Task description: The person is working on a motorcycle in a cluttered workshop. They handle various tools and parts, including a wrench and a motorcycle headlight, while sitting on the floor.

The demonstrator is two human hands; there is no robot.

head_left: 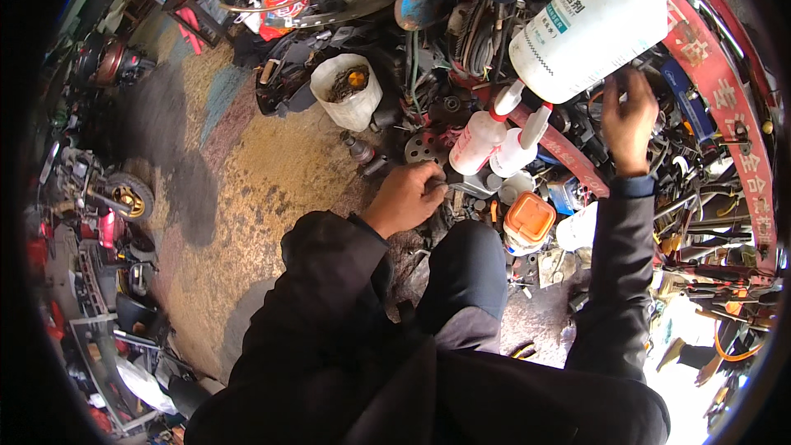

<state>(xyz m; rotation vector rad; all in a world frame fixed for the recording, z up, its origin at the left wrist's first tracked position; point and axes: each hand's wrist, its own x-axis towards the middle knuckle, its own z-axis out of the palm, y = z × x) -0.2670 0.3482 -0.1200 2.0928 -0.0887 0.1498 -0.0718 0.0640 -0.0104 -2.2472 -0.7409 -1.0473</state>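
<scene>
My left hand (405, 200) is closed, its fingertips pinched together; what they hold, if anything, is too small to name. Just past it stand two white spray bottles, the nearer pinkish one (476, 144) and a second (512, 153) with a red collar. My right hand (630, 122) reaches over the cluttered bench with thumb and fingers apart, and I see nothing held in it. Right above it is a big white jug (589, 29) with a blue cap, which hides part of what lies around the fingertips.
An orange-lidded tub (529, 218) stands between my forearms. A cut-open white bucket (346, 92) sits on the stained floor (255, 189), with a dark metal part (362, 151) nearby. Tools and a blue box (688, 99) crowd the right side. A motorbike wheel (130, 196) is far left.
</scene>
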